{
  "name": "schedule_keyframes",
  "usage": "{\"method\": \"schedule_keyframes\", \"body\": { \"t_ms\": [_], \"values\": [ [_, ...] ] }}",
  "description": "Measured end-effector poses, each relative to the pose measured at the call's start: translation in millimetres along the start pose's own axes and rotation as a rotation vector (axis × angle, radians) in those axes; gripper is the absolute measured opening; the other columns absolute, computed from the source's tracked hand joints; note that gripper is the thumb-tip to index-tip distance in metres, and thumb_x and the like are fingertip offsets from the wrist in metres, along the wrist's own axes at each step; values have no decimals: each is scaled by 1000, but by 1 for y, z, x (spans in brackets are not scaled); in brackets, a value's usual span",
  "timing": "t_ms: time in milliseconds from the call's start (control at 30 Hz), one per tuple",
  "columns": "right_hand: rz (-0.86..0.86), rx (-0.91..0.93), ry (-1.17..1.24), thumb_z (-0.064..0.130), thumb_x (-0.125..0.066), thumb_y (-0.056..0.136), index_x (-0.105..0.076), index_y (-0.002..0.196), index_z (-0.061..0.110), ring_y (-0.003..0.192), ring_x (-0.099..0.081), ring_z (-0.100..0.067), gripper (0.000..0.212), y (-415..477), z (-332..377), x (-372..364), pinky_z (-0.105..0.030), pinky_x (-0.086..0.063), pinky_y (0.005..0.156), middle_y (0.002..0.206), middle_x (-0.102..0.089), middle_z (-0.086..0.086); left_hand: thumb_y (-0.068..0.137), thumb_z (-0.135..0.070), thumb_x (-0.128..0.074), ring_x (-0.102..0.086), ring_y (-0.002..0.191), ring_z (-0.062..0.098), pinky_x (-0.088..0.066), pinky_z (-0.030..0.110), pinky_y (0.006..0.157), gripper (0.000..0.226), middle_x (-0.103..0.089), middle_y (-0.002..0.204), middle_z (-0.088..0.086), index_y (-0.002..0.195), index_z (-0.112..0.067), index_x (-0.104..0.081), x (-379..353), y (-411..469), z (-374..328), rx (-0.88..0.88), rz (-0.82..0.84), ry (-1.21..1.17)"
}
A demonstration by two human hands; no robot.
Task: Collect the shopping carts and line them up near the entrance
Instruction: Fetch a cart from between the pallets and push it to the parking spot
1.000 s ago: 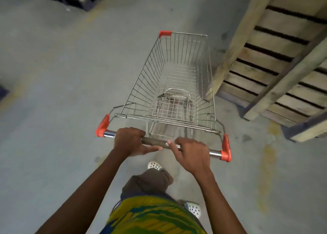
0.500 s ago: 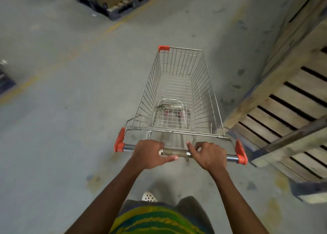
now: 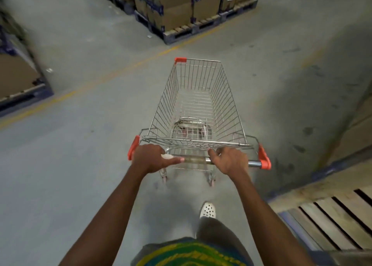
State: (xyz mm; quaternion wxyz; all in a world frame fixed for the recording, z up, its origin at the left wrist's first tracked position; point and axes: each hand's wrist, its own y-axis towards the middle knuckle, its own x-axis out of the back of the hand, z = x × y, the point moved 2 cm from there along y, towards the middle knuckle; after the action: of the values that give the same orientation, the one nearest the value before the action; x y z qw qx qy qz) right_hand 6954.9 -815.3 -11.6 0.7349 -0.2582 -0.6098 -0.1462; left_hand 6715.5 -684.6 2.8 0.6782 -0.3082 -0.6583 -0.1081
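Observation:
A wire shopping cart (image 3: 198, 102) with orange corner caps stands in front of me on the grey concrete floor, its basket empty. Its handle bar (image 3: 196, 160) runs across the near end. My left hand (image 3: 150, 158) grips the bar's left part, the thumb lying along it. My right hand (image 3: 229, 161) grips the bar to the right of centre. The cart points away from me toward the pallets ahead. No other cart is in view.
A pallet of stacked cardboard boxes (image 3: 181, 5) stands ahead beyond a yellow floor line (image 3: 112, 74). Another loaded pallet (image 3: 18, 78) sits at the left edge. A wooden slatted crate (image 3: 332, 221) is close on my right. Open floor lies ahead left.
The cart has rolled forward and swung left, away from the wooden crate, which now lies lower right. The box pallets ahead have come into view. Both hands stay on the handle.

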Motion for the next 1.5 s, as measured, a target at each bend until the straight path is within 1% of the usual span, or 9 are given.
{"method": "schedule_keyframes", "body": {
  "t_ms": [133,267,433,600,900,1000,1167,1367,1500],
  "values": [
    [-39,49,-25,62,-32,98,-76,99,21,92,-69,-32,60,76,13,18,-36,-39,71,97,-75,-9,60,-109,-11,-65,74,9,-16,49,117,102,-63,61,-7,70,-25,-69,15,45,2,98,2,-34],
    [-70,64,-25,50,-37,97,-76,94,21,84,-68,-32,49,143,35,29,-34,-38,69,89,-74,-7,62,-108,-12,-67,79,14,-49,37,87,102,-67,72,-8,76,-25,-70,24,84,10,162,13,-117],
    [-81,140,-40,47,-42,97,-75,96,24,83,-69,-31,41,223,75,36,-34,-40,69,86,-74,-4,59,-108,-4,-65,70,12,-56,33,77,109,-68,72,-8,83,-28,-73,31,136,37,270,-45,-117],
    [-83,237,-85,42,-45,98,-75,97,24,81,-68,-29,35,296,135,47,-33,-35,68,86,-74,-4,57,-107,4,-62,64,9,-58,32,72,107,-65,67,-9,77,-28,-66,40,179,81,348,-108,-162],
    [-35,405,-113,44,-43,99,-74,106,24,86,-69,-29,38,402,284,54,-35,-40,74,91,-75,-5,73,-101,-16,-58,63,12,-46,29,64,84,-59,64,-8,69,-28,-58,76,240,199,493,-85,-197],
    [-6,456,-102,44,-43,99,-74,107,24,86,-69,-29,37,433,337,54,-35,-41,75,93,-75,-5,70,-103,-12,-62,67,16,-48,31,67,88,-62,66,-6,70,-28,-58,83,255,242,571,-63,-215],
    [-15,593,-134,44,-41,99,-74,99,25,69,-52,-22,38,487,431,50,-33,-34,69,84,-71,-1,69,-102,-9,-56,65,12,-40,29,63,87,-61,66,-8,73,-30,-57,93,283,310,700,-102,-233],
    [0,795,-123,41,-43,96,-71,87,23,70,-53,-23,35,555,562,44,-35,-33,70,85,-72,-1,70,-101,-14,-55,63,17,-37,30,61,83,-55,61,-7,66,-27,-54,112,317,395,888,-138,-225],
    [80,913,-177,44,-41,93,-69,77,17,70,-62,-27,42,587,662,37,-34,-44,69,75,-67,-3,73,-100,-17,-53,58,12,-33,26,53,82,-55,58,-9,69,-29,-57,122,333,455,1026,-173,-284]
  ]
}}
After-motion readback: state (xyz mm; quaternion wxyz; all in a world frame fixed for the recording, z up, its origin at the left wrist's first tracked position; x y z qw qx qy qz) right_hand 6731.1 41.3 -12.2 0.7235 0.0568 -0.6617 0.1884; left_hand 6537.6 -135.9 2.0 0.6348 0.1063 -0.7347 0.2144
